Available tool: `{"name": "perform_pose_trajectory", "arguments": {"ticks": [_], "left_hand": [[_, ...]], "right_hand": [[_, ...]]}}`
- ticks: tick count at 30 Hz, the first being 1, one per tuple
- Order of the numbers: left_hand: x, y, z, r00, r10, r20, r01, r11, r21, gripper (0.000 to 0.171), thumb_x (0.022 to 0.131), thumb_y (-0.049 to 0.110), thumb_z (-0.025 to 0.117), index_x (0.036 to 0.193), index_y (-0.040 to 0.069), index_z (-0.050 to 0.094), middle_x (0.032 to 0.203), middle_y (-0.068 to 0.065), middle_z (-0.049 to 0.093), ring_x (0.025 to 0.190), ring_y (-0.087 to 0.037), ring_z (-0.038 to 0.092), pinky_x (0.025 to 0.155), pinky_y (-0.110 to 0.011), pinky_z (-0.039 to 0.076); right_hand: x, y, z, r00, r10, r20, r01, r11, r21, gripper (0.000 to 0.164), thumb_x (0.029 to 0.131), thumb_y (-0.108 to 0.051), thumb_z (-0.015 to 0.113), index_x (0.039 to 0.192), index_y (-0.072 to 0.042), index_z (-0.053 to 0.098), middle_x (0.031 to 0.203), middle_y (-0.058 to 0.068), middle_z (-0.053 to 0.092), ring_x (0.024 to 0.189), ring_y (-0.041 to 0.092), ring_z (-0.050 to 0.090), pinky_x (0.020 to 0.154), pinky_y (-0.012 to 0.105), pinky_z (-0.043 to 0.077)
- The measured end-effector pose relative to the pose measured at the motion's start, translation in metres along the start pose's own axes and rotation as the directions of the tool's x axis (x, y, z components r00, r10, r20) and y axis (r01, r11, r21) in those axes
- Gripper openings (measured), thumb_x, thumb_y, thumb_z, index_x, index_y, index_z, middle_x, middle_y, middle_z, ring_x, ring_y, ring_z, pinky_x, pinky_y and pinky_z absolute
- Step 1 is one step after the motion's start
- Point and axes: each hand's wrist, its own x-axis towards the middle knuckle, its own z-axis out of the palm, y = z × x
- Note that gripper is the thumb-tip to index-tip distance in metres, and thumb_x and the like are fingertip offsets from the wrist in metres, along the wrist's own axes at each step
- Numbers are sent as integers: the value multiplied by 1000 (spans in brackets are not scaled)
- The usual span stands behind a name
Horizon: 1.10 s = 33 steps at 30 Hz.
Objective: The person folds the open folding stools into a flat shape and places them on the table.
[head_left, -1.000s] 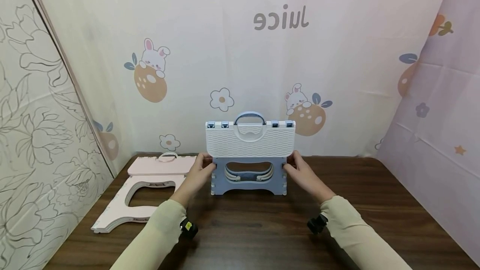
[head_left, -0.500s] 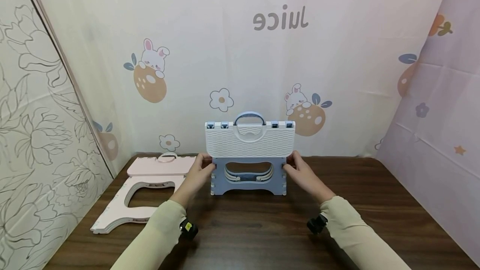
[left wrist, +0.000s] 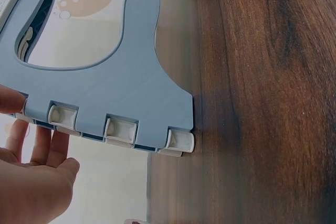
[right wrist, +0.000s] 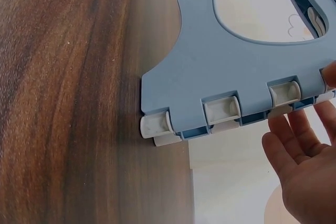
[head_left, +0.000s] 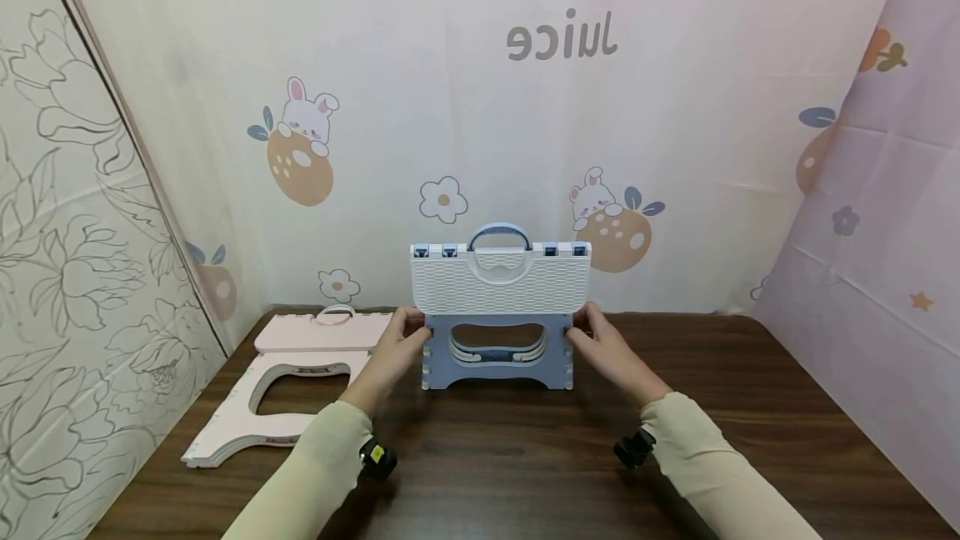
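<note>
A blue and white folding stool stands upright, folded flat, at the middle of the wooden table. Its white textured seat panel hangs over the blue leg frame, and a blue carry handle arches on top. My left hand pinches the stool's left side edge just below the seat panel. On the opposite edge, my right hand grips at the same height, thumb in front and fingers behind. Both wrist views show white hinge knuckles along the side edges, with the leg ends at the tabletop.
A pink folding stool lies folded flat on the table's left side, partly behind my left forearm. The dark wooden table reaches back to a printed curtain. Further curtains hang on the left and right.
</note>
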Motion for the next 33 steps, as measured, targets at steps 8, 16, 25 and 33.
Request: {"name": "perform_pose_trajectory", "arguments": {"ticks": [8, 16, 25, 33], "left_hand": [[1, -1, 0, 1000, -17, -11, 17, 1000, 12, 23, 96, 3, 54, 118, -3, 50, 121, -20, 56, 115, -32, 53, 97, -41, 43], [0, -1, 0, 999, -44, 10, 44, 999, 10, 23, 98, 4, 53, 120, -3, 49, 124, -19, 54, 119, -33, 51, 100, -46, 41], [-13, 30, 0, 998, -57, 28, 57, 998, 16, 18, 97, 0, 53, 114, -6, 51, 118, -18, 53, 115, -33, 50, 97, -42, 41], [0, 0, -1, 999, -34, 3, 34, 999, 4, 19, 97, 4, 55, 115, -2, 52, 118, -14, 55, 112, -27, 53, 93, -35, 43]], "right_hand": [[2, 0, 0, 1000, 4, -6, -4, 1000, -3, 22, 104, -22, 49, 117, -5, 44, 117, 16, 53, 105, 30, 53, 85, 43, 45], [1, 2, 0, 1000, 20, -2, -20, 1000, 7, 23, 104, -23, 50, 118, -4, 44, 119, 16, 53, 107, 29, 53, 87, 43, 44], [-5, -12, -1, 1000, 27, 6, -27, 999, 23, 21, 104, -19, 50, 118, -3, 44, 121, 21, 53, 106, 30, 52, 87, 42, 44], [-7, -24, -3, 1000, 22, 20, -23, 999, 38, 17, 104, -14, 49, 115, -1, 45, 118, 21, 54, 106, 32, 53, 86, 43, 44]]}}
